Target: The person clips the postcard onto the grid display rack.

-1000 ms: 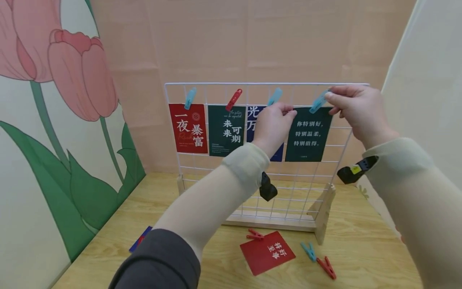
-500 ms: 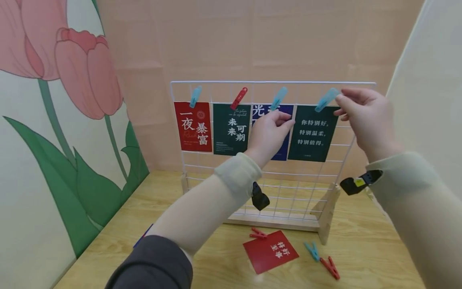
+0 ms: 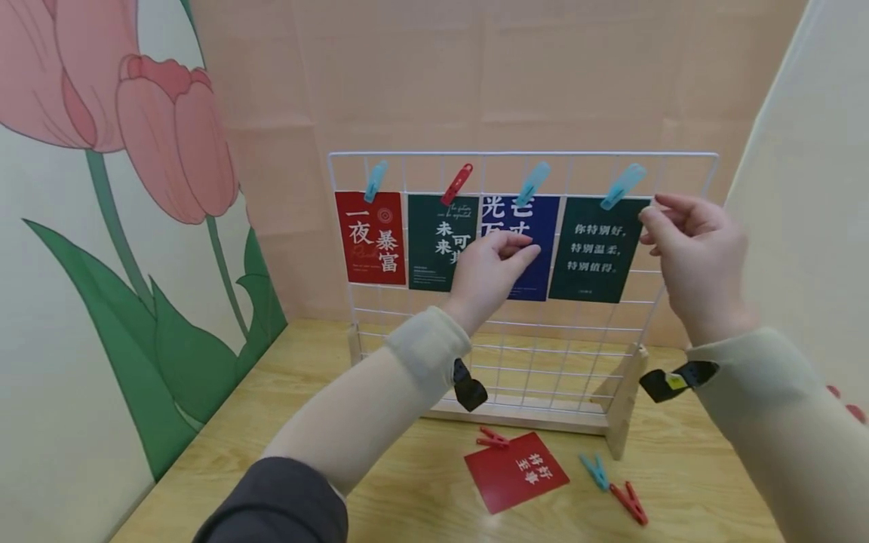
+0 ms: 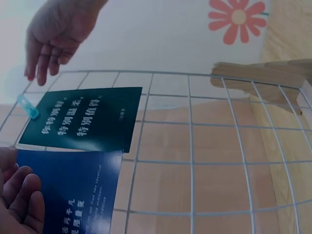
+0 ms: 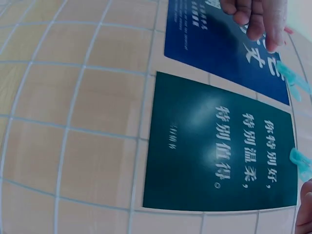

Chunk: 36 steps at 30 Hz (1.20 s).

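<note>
My left hand (image 3: 493, 275), fingers loosely bent and holding nothing, is in front of the blue card (image 3: 532, 275) in the head view. To the right, my right hand (image 3: 699, 256) hovers beside the upper right corner of a dark green card (image 3: 595, 260). The left wrist view shows that right hand (image 4: 61, 36) apart from the card, its fingers loose. A light blue clothespin (image 3: 623, 186) clips the green card to the white wire grid (image 3: 634, 329). Another light blue clothespin (image 3: 532, 184) holds the blue card.
A red card (image 3: 370, 237) and another green card (image 3: 428, 264) hang at the grid's left. On the wooden table (image 3: 400, 490) lie a red card (image 3: 509, 483), a red clothespin (image 3: 493, 437), a light blue clothespin (image 3: 595, 473) and another red clothespin (image 3: 629, 503).
My right hand has let go of the light blue clothespin on the green card and moved down and right. My left hand has drawn down and left, uncovering more of the blue card.
</note>
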Motion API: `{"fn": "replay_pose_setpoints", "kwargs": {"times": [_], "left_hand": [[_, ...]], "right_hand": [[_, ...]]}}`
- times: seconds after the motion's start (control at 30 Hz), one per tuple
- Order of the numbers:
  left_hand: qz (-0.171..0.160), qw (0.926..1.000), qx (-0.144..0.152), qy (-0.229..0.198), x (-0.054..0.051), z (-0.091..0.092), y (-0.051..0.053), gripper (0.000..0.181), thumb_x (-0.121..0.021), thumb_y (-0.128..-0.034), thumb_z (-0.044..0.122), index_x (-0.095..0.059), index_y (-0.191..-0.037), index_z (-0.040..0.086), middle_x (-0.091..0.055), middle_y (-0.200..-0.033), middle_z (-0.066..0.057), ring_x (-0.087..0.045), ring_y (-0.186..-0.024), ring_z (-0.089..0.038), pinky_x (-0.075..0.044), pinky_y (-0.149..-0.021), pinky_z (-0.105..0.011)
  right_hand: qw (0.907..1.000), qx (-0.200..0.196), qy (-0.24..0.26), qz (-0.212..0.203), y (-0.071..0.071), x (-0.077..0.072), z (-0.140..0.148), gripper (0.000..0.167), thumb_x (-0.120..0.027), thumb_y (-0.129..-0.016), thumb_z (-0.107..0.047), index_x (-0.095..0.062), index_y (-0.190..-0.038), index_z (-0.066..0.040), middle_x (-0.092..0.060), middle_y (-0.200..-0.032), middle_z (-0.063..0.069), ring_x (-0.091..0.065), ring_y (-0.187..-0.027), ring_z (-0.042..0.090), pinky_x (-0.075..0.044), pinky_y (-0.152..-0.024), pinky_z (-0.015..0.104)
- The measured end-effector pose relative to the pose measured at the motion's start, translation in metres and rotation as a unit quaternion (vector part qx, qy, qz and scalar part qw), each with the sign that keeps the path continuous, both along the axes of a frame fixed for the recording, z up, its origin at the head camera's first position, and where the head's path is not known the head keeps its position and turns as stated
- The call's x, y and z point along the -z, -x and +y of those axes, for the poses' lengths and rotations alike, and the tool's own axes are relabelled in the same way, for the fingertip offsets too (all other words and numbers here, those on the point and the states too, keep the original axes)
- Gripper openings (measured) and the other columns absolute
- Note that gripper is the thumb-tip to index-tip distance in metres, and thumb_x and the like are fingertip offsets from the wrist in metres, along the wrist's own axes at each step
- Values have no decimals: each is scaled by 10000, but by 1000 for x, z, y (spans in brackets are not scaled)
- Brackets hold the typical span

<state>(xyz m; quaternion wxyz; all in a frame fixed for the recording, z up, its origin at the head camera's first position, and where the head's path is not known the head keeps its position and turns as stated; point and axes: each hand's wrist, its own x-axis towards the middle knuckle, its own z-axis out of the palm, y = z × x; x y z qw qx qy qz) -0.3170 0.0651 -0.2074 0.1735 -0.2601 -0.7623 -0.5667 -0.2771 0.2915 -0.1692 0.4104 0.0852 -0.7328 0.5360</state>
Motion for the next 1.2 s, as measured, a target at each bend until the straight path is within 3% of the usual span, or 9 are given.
{"fn": "replay_pose_setpoints", "kwargs": {"times": [0.23,0.47,0.6,0.8,1.03,1.2], "left_hand": [[-231,9995,93,-203,15,-13,2,206,-648,-920,348,-683,-1060,201,-652,-914,103,-612,-836,-62,-510,-727,-221],[-356,9983,-122,-452,27,-25,1,193,-657,-921,332,-697,-1048,192,-656,-899,95,-609,-827,-93,-515,-732,-264],[-591,9960,-270,-607,38,-34,1,184,-652,-923,341,-697,-1040,207,-652,-914,95,-599,-836,-108,-511,-739,-280],[-888,9927,-381,-719,58,-45,4,204,-650,-918,376,-689,-1049,224,-649,-951,83,-587,-861,-146,-506,-750,-298],[-1241,9884,-509,-713,84,-53,5,193,-650,-912,401,-693,-1033,256,-642,-946,71,-571,-870,-165,-493,-755,-329],[-1396,9855,-580,-771,104,-57,4,219,-655,-913,378,-690,-1072,232,-638,-966,61,-569,-890,-169,-493,-776,-329]], "right_hand": [[9992,344,-211,70,-6,17,-9,334,-644,-927,-205,-640,-1217,-40,-649,-886,-73,-595,-708,73,-475,-657,114],[9990,394,-220,-73,-12,39,-15,337,-640,-930,-223,-637,-1221,-52,-647,-910,-50,-589,-735,81,-468,-635,123],[9982,480,-319,-153,-12,52,-16,341,-640,-931,-225,-638,-1228,-58,-635,-895,-60,-587,-730,81,-459,-624,121],[9964,591,-541,-291,-13,75,-17,348,-628,-939,-262,-639,-1228,-70,-619,-895,-64,-598,-745,80,-456,-623,112],[9918,585,-616,-950,-16,102,-19,409,-583,-958,-346,-605,-1276,-91,-602,-927,-28,-598,-793,78,-451,-657,115],[9897,499,-665,-1168,-17,125,-17,426,-578,-959,-360,-597,-1278,-77,-625,-965,-42,-612,-807,117,-459,-649,119]]}}
